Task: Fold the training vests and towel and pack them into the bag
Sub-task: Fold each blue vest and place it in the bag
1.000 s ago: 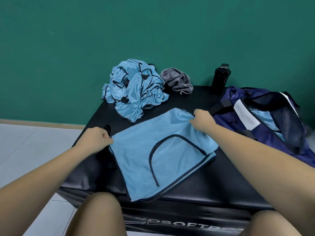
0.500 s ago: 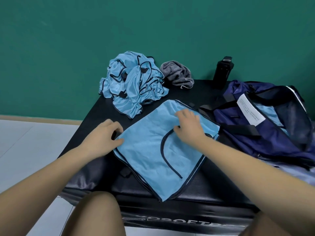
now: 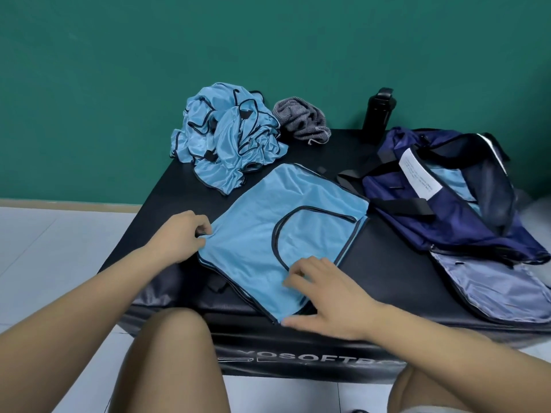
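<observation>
At centre the vest (image 3: 268,225) is pinched by the left hand (image 3: 182,236); the right hand (image 3: 325,296) is curled on its lower corner, grip untellable. The slick fold could be dragged askew.

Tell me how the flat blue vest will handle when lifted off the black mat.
The vest will likely flop and unfold; it lies thin, flat and softly wrinkled. Its sheen suggests slippery layers that may slide apart. So thin, it is probably light.

- A plain dark-green wall (image 3: 119,70) fills the back.
- A beige skirting strip (image 3: 59,202) runs along its foot.
- Pale tiled floor (image 3: 44,263) lies below.
- The black padded tabletop (image 3: 387,272) shows white lettering on its front.
</observation>
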{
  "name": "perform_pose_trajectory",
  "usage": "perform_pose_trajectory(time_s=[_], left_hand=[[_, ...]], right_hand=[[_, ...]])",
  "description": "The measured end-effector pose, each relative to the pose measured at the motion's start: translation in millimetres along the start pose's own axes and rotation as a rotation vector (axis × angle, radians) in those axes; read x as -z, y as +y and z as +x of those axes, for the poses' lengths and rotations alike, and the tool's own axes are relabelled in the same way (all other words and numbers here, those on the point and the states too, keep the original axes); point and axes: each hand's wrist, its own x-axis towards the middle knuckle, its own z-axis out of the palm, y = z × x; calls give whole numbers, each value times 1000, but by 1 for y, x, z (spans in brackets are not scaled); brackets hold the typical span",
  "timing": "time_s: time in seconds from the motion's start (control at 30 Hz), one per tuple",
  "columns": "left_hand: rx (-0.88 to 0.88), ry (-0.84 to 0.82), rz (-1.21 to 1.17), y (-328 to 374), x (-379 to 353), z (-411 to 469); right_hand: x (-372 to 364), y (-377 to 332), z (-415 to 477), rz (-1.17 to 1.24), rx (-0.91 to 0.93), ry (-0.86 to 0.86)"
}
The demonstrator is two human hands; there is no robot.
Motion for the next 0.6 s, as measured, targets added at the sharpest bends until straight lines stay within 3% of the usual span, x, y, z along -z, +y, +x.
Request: perform_pose_trajectory(time_s=[0.13, 0.27, 0.47, 0.6], left_hand=[[17, -64, 57, 3, 10, -14], [11, -132, 101, -1, 16, -36], [-257, 206, 103, -16, 10, -86], [-333, 129, 134, -9, -1, -113]], right_hand=[[-17, -11, -1, -199, 79, -86], [-24, -15, -4, -302, 154, 6], [-23, -14, -10, -237, 100, 136], [-24, -17, -6, -153, 41, 164]])
